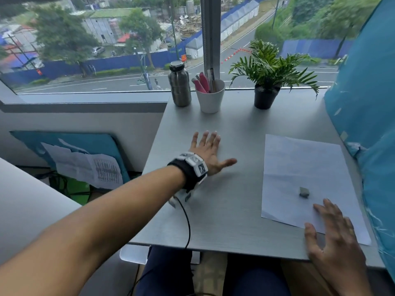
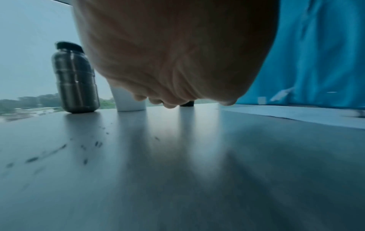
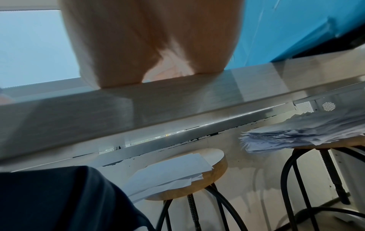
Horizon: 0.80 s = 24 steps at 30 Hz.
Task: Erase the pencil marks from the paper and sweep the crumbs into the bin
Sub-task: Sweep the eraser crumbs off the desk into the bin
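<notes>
Head view: paper [image 1: 307, 174] by table's [image 1: 224, 221] right edge, left hand [image 1: 208, 153] flat.

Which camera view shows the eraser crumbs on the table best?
The left wrist view: dark eraser crumbs lie scattered on the table, left of the left hand, seen from low and close. The head view shows no crumbs at that distance. The right wrist view shows only the table edge and stools.
</notes>
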{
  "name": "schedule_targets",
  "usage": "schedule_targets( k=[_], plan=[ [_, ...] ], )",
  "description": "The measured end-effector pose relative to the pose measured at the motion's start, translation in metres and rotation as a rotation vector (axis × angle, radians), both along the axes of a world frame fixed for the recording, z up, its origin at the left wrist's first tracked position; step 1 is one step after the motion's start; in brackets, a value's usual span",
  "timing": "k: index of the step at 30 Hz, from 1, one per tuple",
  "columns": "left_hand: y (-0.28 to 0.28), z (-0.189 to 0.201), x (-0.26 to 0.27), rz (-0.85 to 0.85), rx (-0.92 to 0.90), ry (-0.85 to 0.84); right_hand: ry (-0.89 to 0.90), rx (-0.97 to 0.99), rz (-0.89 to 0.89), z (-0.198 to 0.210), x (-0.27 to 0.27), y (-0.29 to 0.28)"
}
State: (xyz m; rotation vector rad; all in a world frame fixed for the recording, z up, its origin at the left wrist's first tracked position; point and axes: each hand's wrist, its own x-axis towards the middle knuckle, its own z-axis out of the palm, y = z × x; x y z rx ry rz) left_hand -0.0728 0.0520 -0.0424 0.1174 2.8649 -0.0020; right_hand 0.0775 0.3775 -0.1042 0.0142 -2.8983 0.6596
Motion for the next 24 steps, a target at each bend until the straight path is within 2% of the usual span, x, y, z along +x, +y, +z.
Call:
schedule_targets(
  k=[3, 6, 12, 16, 18, 22, 24],
  plan=[
    [-0.015, 0.004, -0.028, 0.091, 0.042, -0.071, -0.009, -0.007, -0.006, -0.001, 0.0, 0.002],
    [-0.038, 0.002, -0.029, 0.054, 0.04, -0.169, -0.019, -0.02, -0.029, 0.0, 0.001, 0.002],
    [-0.075, -0.003, 0.032, -0.001, 0.113, -0.219, 0.005, -0.025, -0.033, 0.003, 0.001, -0.002],
    [-0.094, 0.016, 0.072, -0.065, 0.106, -0.281, 0.032, -0.031, -0.03, 0.0, 0.0, 0.0],
    [-0.101, 0.028, 0.081, -0.104, 0.141, -0.191, 0.045, -0.044, -0.036, -0.001, 0.0, -0.001],
    [-0.122, 0.046, 0.088, -0.118, 0.362, 0.209, 0.067, -0.069, -0.034, 0.0, -0.001, -0.003],
    [-0.13, 0.05, 0.091, -0.107, 0.463, 0.336, 0.064, -0.066, -0.039, 0.0, 0.0, -0.004]
  ],
)
